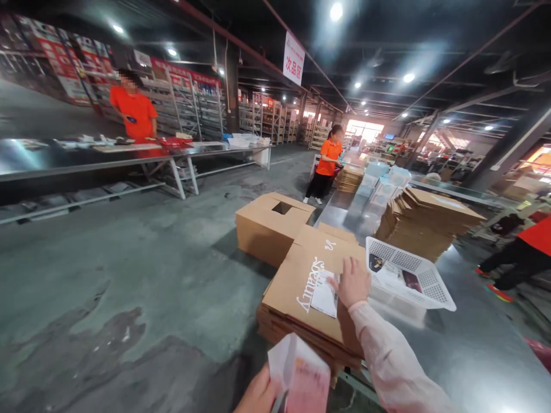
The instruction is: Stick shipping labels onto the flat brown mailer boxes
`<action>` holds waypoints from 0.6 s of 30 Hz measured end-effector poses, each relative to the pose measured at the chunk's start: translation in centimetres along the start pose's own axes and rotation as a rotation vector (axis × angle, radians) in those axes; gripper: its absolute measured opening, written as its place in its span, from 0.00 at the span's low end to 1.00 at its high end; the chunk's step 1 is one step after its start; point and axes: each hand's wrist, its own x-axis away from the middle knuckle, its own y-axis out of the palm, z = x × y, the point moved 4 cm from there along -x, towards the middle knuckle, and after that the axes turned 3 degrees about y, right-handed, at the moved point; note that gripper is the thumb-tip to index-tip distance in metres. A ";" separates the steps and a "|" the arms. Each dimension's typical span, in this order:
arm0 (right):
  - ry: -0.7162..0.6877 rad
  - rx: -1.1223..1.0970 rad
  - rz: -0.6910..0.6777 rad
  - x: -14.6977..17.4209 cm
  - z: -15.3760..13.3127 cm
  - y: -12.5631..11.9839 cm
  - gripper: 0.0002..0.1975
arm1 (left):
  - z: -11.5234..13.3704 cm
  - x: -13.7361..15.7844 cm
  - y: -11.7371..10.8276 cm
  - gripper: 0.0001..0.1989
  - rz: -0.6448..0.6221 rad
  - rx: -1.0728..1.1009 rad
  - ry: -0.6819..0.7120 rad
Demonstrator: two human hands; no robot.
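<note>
At the bottom of the view my left hand (259,392) is closed around a folded paper bundle, white outside with a pink printed face (306,383). My right hand (353,282) lies over a stack of flat brown cardboard boxes (297,275), fingers stretched out. Its thumb touches the edge of a small white printed card (323,298) that rests on the top box, over white lettering. Just right of that hand stands a white plastic basket (439,289) with a few small packets inside, one dark red (412,281).
A large carton (262,235) with a square hole stands behind the stack. Flattened cardboard (424,223) is piled on the metal table (486,350), beyond the basket. One co-worker (329,160) stands along this table, another (136,112) behind the left-hand table (86,163).
</note>
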 end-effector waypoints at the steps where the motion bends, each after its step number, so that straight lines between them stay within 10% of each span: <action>1: -0.175 0.051 -0.118 0.2 -1.1 0.3 0.36 | -0.2 0.7 -0.9 0.15 -0.013 -0.149 0.085; 3: -0.352 0.137 -0.346 0.4 -2.8 1.1 0.33 | 0.5 1.6 -2.3 0.11 -0.015 -0.392 0.255; 7: -0.115 0.189 -0.370 2.0 -3.5 1.2 0.35 | 5.3 1.2 -3.4 0.11 0.112 -0.624 0.584; 11: -0.528 0.033 -0.326 9.5 -4.9 0.4 0.34 | 9.5 -3.2 -3.6 0.10 0.260 -0.709 0.684; 15: -0.091 0.098 -0.141 12.3 -1.8 -1.4 0.28 | 9.7 -9.7 -3.4 0.09 0.317 -0.858 0.639; 18: -0.097 0.039 -0.263 9.2 -0.5 -1.7 0.27 | 8.2 -12.9 -2.8 0.10 0.305 -1.025 0.568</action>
